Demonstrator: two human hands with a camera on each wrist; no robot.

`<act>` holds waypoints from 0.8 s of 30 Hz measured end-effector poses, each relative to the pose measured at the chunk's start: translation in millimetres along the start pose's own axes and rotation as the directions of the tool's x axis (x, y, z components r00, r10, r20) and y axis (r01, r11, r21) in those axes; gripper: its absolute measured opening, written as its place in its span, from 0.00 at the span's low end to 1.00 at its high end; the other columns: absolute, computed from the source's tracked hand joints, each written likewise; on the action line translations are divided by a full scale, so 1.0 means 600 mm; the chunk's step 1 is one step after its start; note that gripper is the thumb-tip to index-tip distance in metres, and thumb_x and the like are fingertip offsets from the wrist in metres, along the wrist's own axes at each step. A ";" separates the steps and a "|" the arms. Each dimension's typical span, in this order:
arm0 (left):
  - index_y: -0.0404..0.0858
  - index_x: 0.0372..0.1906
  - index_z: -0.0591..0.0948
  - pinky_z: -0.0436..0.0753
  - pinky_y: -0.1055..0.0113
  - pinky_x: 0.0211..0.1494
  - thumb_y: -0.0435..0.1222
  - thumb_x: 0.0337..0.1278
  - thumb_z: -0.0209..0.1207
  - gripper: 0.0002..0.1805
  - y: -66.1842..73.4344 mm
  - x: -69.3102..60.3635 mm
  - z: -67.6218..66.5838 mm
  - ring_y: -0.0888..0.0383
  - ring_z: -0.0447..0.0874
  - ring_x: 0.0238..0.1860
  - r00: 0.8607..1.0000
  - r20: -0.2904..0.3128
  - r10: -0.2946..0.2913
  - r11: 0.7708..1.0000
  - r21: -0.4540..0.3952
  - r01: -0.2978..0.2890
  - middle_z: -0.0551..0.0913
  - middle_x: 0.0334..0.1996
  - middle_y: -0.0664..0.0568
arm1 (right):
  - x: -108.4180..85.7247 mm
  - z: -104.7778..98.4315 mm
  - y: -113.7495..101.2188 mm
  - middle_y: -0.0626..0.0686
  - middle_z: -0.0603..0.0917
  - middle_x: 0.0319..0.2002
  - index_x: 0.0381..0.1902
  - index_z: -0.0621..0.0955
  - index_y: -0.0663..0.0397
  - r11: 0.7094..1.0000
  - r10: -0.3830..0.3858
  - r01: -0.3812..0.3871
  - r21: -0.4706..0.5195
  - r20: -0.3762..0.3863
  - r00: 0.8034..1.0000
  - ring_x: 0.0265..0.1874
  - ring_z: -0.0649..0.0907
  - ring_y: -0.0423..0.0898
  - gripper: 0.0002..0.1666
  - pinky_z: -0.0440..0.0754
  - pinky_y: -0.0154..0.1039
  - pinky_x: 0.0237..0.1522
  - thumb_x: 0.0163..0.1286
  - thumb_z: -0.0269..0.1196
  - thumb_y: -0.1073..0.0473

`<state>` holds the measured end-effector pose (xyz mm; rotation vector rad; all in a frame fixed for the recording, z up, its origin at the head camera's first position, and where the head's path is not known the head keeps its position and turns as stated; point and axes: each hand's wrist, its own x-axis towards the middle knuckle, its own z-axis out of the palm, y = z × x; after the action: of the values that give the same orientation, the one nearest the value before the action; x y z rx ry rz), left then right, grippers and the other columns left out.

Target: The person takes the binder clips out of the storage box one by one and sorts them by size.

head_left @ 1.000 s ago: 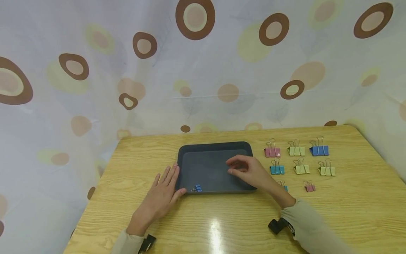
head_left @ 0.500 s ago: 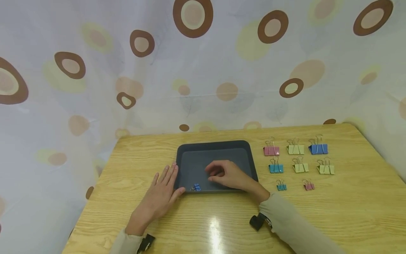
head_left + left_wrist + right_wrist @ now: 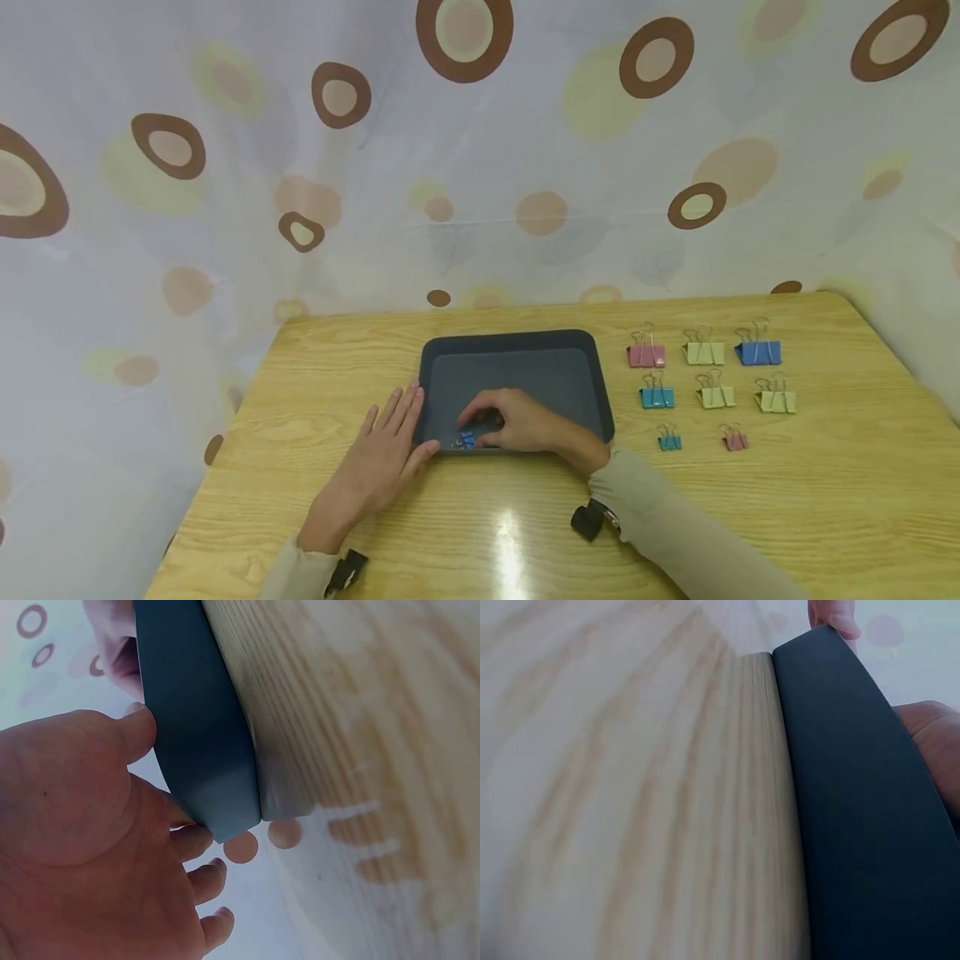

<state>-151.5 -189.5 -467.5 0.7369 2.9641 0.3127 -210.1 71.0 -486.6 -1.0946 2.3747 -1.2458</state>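
In the head view, a dark grey tray (image 3: 525,367) lies on the wooden table. A small blue binder clip (image 3: 468,439) with metal handles lies in its front left corner. My left hand (image 3: 378,458) rests against the tray's left side with straight fingers, the thumb at the front corner. My right hand (image 3: 521,421) reaches into the tray, index finger and thumb parted close to the blue clip. Its other fingers are partly hidden. The left wrist view has the left hand (image 3: 97,825) touching the tray wall. In the right wrist view the tray wall hides most of the right hand (image 3: 937,742).
Right of the tray stand several binder clips in rows: a pink clip (image 3: 647,356), a yellow clip (image 3: 705,353) and a large blue clip (image 3: 759,353) at the back, smaller ones in front, including a small teal clip (image 3: 670,442). A patterned curtain (image 3: 480,167) hangs behind the table.
My right hand has moved left across the tray and down to the small blue binder clip, uncovering the small teal clip at the right. My left hand has stayed at the tray's corner.
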 end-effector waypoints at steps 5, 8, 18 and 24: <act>0.30 0.82 0.48 0.50 0.37 0.78 0.55 0.82 0.41 0.42 -0.001 0.001 -0.002 0.41 0.44 0.82 1.000 -0.003 0.003 1.000 -0.004 -0.003 0.44 0.82 0.41 | 0.007 0.003 0.000 0.50 0.86 0.49 0.51 0.88 0.55 0.999 -0.032 0.032 -0.002 0.022 0.999 0.49 0.84 0.46 0.17 0.83 0.40 0.52 0.64 0.74 0.68; 0.30 0.82 0.49 0.51 0.37 0.78 0.55 0.82 0.42 0.42 0.000 0.000 -0.002 0.40 0.44 0.81 1.000 -0.006 0.003 1.000 -0.002 -0.004 0.44 0.82 0.40 | 0.010 0.005 0.001 0.49 0.86 0.49 0.50 0.88 0.54 0.998 -0.050 0.051 -0.025 0.036 0.998 0.50 0.84 0.46 0.16 0.82 0.40 0.53 0.64 0.73 0.68; 0.29 0.81 0.49 0.52 0.36 0.78 0.54 0.82 0.42 0.41 0.002 -0.001 0.002 0.39 0.45 0.81 1.000 -0.017 0.002 1.000 -0.019 -0.003 0.45 0.82 0.40 | 0.006 0.010 -0.003 0.46 0.88 0.45 0.46 0.88 0.52 0.999 -0.021 0.021 -0.044 0.001 1.000 0.45 0.85 0.45 0.14 0.83 0.40 0.50 0.62 0.75 0.68; 0.30 0.82 0.49 0.51 0.37 0.78 0.55 0.82 0.42 0.41 0.002 0.000 0.000 0.40 0.44 0.81 1.000 -0.011 0.002 1.000 -0.023 -0.002 0.44 0.83 0.41 | 0.005 0.011 -0.004 0.44 0.88 0.39 0.41 0.87 0.50 1.000 -0.002 0.001 -0.026 -0.034 0.999 0.40 0.85 0.42 0.12 0.84 0.37 0.45 0.62 0.74 0.70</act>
<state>-151.2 -188.4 -467.4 0.7382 2.9650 0.3517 -207.3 64.2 -488.8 -1.0912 2.4219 -1.2473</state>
